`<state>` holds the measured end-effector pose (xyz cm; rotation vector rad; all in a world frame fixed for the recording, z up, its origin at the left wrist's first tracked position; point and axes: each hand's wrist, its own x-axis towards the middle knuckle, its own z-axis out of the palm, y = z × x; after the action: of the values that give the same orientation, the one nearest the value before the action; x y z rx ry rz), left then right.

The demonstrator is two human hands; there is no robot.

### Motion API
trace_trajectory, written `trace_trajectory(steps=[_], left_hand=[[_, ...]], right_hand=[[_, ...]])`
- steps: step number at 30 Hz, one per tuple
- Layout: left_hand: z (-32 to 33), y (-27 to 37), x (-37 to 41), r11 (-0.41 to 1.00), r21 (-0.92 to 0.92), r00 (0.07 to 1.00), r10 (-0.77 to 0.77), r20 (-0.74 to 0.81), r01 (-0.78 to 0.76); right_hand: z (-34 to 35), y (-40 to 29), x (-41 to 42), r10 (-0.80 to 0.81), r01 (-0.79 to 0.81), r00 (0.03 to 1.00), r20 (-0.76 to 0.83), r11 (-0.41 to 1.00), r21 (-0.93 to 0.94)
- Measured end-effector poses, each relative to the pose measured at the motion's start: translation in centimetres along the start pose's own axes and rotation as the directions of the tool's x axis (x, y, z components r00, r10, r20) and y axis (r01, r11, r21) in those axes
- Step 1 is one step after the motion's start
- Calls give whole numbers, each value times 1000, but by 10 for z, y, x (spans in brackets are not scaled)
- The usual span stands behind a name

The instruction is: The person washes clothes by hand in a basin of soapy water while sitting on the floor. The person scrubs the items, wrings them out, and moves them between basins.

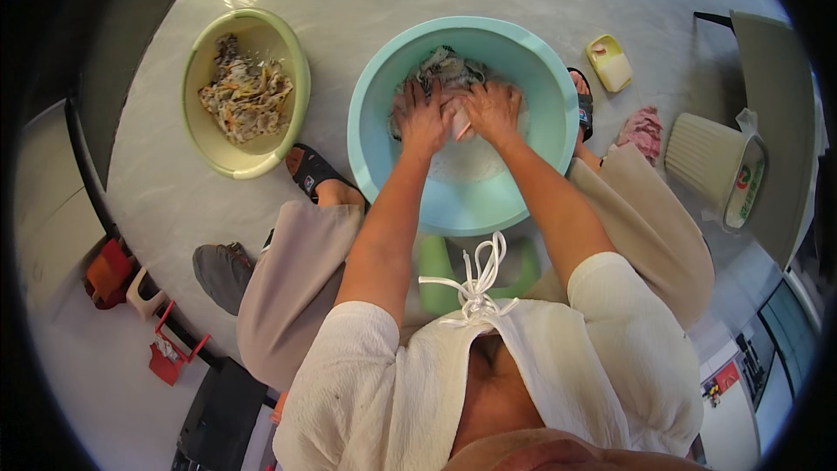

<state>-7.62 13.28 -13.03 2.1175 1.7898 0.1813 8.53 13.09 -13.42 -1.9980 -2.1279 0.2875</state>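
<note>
A wide light-blue plastic basin (461, 211) stands on the floor between my feet. Inside it lies a dark-and-white patterned cloth (451, 67) in cloudy, sudsy water (467, 163). A pale pink wet cloth (460, 104) is bunched between my two hands, nearer to me than the patterned one. My left hand (422, 119) grips its left part from above, fingers spread along it. Close by, my right hand (494, 111) grips the right part, fingers bent over the fabric. The fingertips are partly hidden in cloth and suds.
To the left stands a cream-and-green basin (297, 137) with patterned fabric (245, 101) in water. A yellow soap dish (609, 63), a crumpled pink cloth (642, 134) and a tipped wastebasket (709, 167) lie to the right. A green stool (437, 268) shows behind the blue basin.
</note>
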Motion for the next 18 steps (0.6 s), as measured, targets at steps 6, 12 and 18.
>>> trace_trajectory(steps=[6, 12, 18], left_hand=[[13, -6, -2, 977, 182, 944, 43, 327, -108], [18, -26, 55, 997, 57, 900, 22, 435, -52], [29, -19, 24, 910, -304, 958, -245, 150, 280]], right_hand=[[31, 17, -5, 9, -33, 981, 193, 992, 122], [53, 30, 32, 23, -51, 988, 154, 982, 180], [40, 20, 30, 177, -231, 963, 202, 932, 281]])
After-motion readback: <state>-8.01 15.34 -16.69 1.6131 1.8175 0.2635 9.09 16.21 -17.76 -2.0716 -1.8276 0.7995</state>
